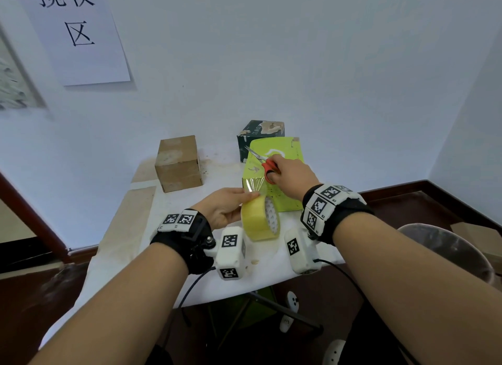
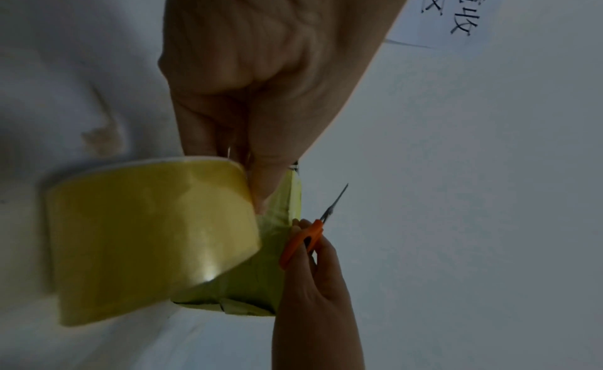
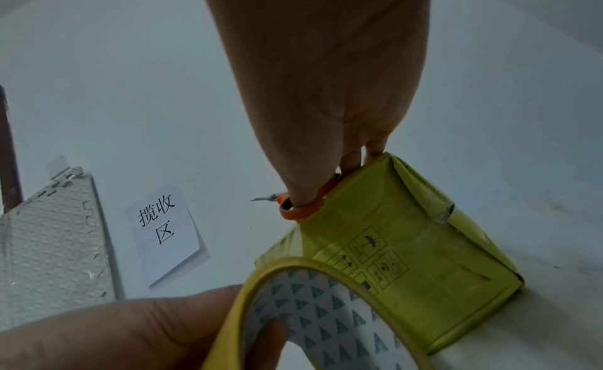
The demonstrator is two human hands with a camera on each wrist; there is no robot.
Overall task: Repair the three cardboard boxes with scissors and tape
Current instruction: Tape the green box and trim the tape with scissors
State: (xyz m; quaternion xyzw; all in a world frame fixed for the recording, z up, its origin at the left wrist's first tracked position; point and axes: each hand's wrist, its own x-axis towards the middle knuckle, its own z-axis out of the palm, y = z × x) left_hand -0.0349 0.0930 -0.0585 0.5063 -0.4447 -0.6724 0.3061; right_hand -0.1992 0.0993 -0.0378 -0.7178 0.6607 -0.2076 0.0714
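Observation:
A green cardboard box [image 1: 282,171] lies on the white table [image 1: 173,209]. My left hand [image 1: 225,209] grips a yellow tape roll [image 1: 260,220] just in front of the box, with a clear strip of tape [image 1: 254,186] pulled up onto the box's near left corner. My right hand [image 1: 293,174] rests on top of the box and holds red-handled scissors [image 1: 264,162], fingers through the loops, blades pointing to the far left. In the left wrist view the tape roll [image 2: 146,236] fills the middle and the scissors [image 2: 313,233] show beside the green box [image 2: 261,272].
A brown cardboard box [image 1: 179,163] stands at the table's back left. A dark printed box [image 1: 260,136] sits behind the green one against the wall. A bin [image 1: 445,250] stands on the floor to the right. A paper sign [image 1: 78,30] hangs on the wall.

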